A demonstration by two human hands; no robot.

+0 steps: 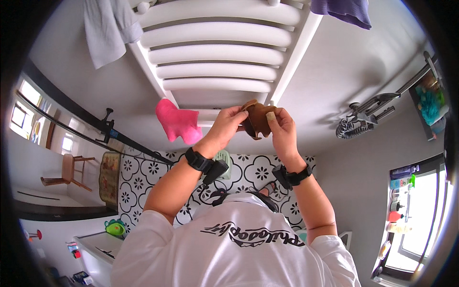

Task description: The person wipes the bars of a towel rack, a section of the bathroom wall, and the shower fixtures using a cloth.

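My left hand point(229, 123) and my right hand point(283, 127) hold a small brown cloth item point(257, 120) between them, in front of the lower bars of a white towel radiator point(217, 55). Thumbs and fingers pinch its two sides. Its lower edge looks wavy, and a darker fold shows on the left; whether it is a sock cannot be told. To the left of my left hand, a pink cloth item point(179, 122) hangs over a low bar of the radiator. Black straps with small devices point(202, 163) sit on both wrists.
A grey cloth point(109, 32) and a purple cloth point(342, 10) hang higher up. On the right is a shower fitting with a coiled hose point(353, 125); bottles point(396, 215) line the windowsill. Below stands a pale green plastic stool point(224, 161) on patterned floor tiles point(261, 172).
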